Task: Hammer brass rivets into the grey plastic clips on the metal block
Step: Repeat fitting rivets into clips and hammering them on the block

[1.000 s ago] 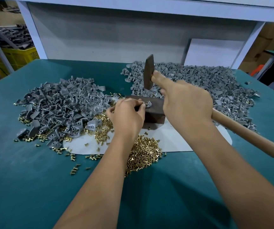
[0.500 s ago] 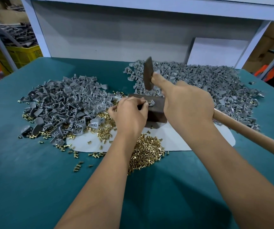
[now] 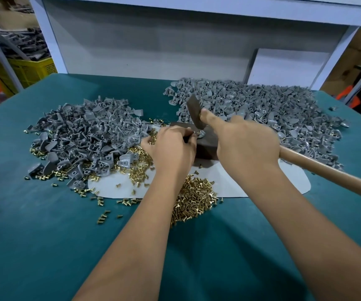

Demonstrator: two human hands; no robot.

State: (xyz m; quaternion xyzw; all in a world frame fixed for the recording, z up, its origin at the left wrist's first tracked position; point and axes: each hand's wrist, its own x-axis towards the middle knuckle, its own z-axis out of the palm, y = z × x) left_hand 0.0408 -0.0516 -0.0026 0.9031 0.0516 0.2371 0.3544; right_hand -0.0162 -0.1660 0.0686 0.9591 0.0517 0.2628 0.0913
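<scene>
Gripped in the right hand (image 3: 248, 146), a wooden-handled hammer (image 3: 194, 112) is lowered onto the dark metal block (image 3: 207, 142); a grey plastic clip (image 3: 201, 134) is pinched at its edge by the left hand (image 3: 170, 146).

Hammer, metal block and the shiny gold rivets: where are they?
hammer (image 3: 194, 114), head view, on its dark metal head.
metal block (image 3: 207, 146), head view, on its near side face.
gold rivets (image 3: 194, 200), head view, middle of the near pile.

A teal table cover (image 3: 44, 246) spreads across the bench, with a white sheet (image 3: 262, 183) lying on it near the middle. A white board (image 3: 288, 66) leans at far right; a yellow crate (image 3: 31, 69) stands far left.
</scene>
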